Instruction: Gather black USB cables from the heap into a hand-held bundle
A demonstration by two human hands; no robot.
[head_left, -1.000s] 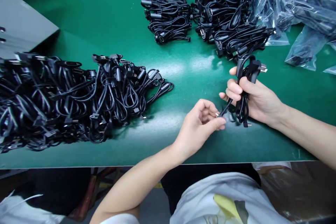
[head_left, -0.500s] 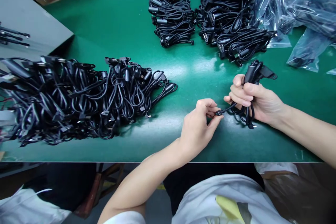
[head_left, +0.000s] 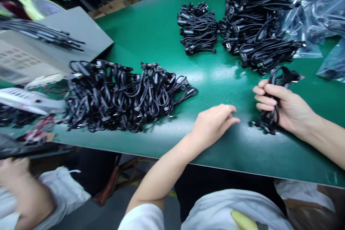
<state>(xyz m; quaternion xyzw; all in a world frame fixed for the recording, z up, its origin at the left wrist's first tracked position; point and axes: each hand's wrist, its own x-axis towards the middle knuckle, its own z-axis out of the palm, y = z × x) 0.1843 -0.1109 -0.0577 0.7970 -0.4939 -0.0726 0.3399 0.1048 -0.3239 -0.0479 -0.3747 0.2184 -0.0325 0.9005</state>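
My right hand point(head_left: 283, 106) is wrapped round a coiled black cable bundle point(head_left: 272, 120), whose plugs hang just over the green table point(head_left: 215, 79) at the right. To its left, my left hand point(head_left: 215, 122) is over the table near the front edge. Its fingers are apart and nothing shows in them. A long heap of black cable bundles point(head_left: 121, 97) lies to the left of my left hand. Beyond my right hand is a large stack of cable bundles point(head_left: 256, 21), with a smaller stack point(head_left: 198, 28) beside it.
Clear plastic bags point(head_left: 318, 18) lie at the back right. A grey box point(head_left: 86, 32) with thin black rods on it stands at the back left, near a white fan-like object point(head_left: 29, 99). Another person's arm point(head_left: 29, 190) shows at the bottom left.
My left hand has let go of the cable end. The view has swung left, showing more of the grey box and a person's arm. The other hand at the far small stack is gone from view.
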